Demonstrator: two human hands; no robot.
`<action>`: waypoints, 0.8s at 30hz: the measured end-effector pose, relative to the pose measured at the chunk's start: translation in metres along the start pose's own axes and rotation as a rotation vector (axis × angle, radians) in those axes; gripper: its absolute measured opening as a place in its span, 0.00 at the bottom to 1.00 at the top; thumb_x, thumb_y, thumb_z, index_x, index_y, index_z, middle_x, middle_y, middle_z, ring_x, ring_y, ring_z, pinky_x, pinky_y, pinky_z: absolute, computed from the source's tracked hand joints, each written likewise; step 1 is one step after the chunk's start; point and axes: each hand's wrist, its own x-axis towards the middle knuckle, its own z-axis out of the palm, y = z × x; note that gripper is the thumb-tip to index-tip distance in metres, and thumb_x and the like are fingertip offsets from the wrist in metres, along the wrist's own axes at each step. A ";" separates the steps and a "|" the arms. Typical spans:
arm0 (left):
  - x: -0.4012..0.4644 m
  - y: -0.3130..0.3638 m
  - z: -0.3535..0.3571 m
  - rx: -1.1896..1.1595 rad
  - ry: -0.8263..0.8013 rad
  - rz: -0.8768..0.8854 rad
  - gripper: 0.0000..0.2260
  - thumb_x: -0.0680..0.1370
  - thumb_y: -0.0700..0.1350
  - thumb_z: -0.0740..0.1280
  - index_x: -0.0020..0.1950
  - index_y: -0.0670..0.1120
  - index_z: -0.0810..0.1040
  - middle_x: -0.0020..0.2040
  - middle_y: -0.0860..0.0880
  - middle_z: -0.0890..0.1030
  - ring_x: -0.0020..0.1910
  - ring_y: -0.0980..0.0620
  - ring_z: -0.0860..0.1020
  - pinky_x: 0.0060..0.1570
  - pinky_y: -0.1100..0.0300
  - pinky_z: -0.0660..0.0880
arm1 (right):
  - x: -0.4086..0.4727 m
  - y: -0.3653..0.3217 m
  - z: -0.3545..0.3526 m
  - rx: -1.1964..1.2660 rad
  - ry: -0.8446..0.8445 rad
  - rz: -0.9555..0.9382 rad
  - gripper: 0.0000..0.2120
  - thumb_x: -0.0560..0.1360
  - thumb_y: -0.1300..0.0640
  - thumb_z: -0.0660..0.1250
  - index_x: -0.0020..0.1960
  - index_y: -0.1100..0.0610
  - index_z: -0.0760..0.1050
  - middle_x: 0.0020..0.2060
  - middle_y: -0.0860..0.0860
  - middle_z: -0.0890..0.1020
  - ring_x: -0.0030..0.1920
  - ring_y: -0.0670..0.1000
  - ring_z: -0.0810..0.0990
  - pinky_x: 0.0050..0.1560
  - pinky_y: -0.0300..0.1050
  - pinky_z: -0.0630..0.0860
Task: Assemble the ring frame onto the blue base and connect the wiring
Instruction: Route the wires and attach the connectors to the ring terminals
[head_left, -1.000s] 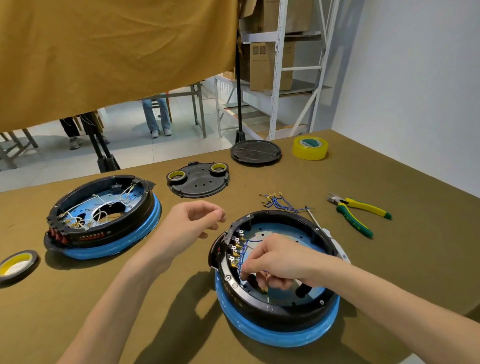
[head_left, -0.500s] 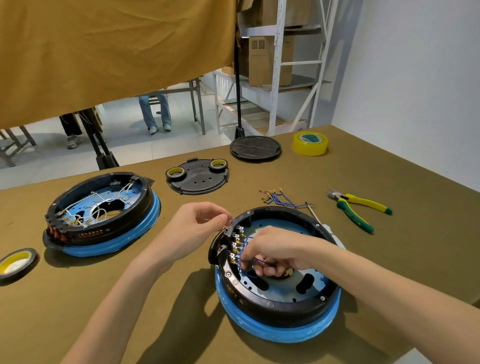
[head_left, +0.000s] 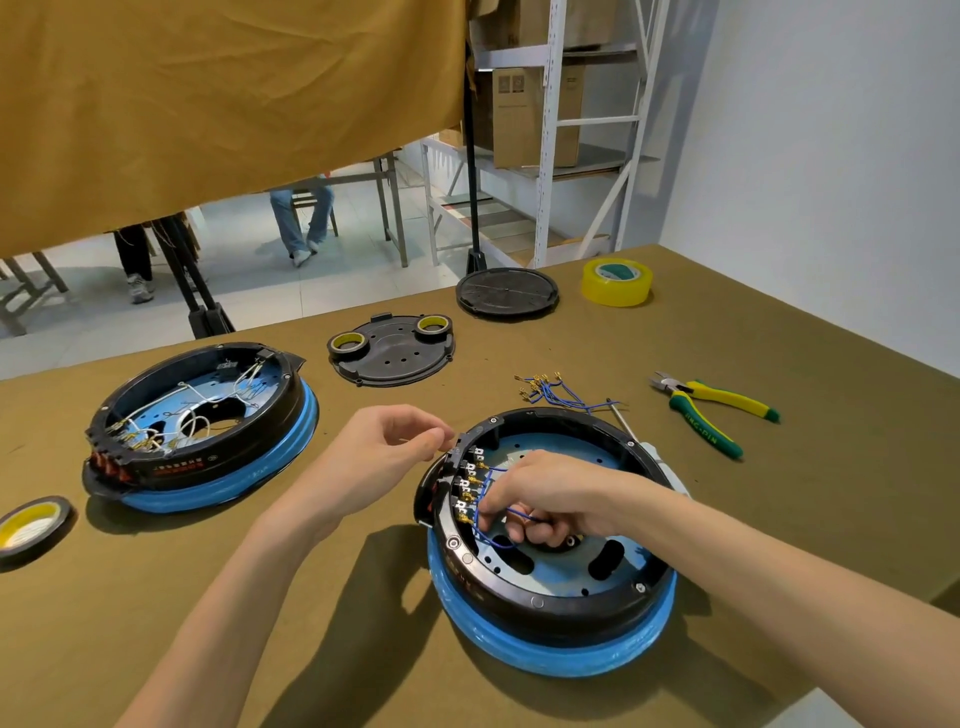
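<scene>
I see the ring frame (head_left: 550, 597) seated on its base (head_left: 561, 649) at the near right of the table (head_left: 779, 338). My right hand (head_left: 550, 499) reaches inside the frame, at the wires (head_left: 493, 530) by the terminal row (head_left: 467, 488) on its left inner wall; my left hand (head_left: 384, 447) sits just left of that wall, outside the rim. A second assembly (head_left: 208, 426) lies well to the left, with a tape roll (head_left: 31, 525) at the table's left edge in front of it. Behind the two assemblies lies a plate (head_left: 392, 353) carrying two small rolls. Further back stand a round disc (head_left: 506, 293) and, right of it, a large tape roll (head_left: 616, 281). Loose wires (head_left: 556, 392) lie just behind the frame, and pliers (head_left: 711, 413) to their right.
</scene>
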 end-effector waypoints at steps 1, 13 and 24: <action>0.000 0.000 0.000 0.007 0.004 0.004 0.07 0.83 0.47 0.66 0.54 0.55 0.84 0.49 0.58 0.86 0.47 0.68 0.80 0.47 0.68 0.72 | 0.000 0.001 0.000 0.007 -0.008 0.001 0.09 0.81 0.56 0.65 0.46 0.57 0.82 0.29 0.51 0.76 0.24 0.46 0.67 0.22 0.35 0.58; -0.002 0.001 0.002 0.047 0.004 0.010 0.07 0.83 0.49 0.66 0.53 0.56 0.84 0.47 0.60 0.86 0.48 0.68 0.80 0.50 0.65 0.74 | -0.010 -0.001 -0.003 0.047 -0.038 -0.069 0.09 0.81 0.54 0.66 0.49 0.58 0.82 0.29 0.51 0.76 0.24 0.47 0.66 0.22 0.36 0.57; -0.015 0.022 0.041 -0.284 0.017 0.094 0.04 0.79 0.46 0.73 0.50 0.49 0.88 0.43 0.51 0.88 0.41 0.60 0.85 0.38 0.71 0.75 | -0.041 0.018 -0.005 0.321 0.150 -0.501 0.11 0.83 0.51 0.66 0.54 0.54 0.86 0.33 0.54 0.79 0.29 0.49 0.77 0.28 0.39 0.72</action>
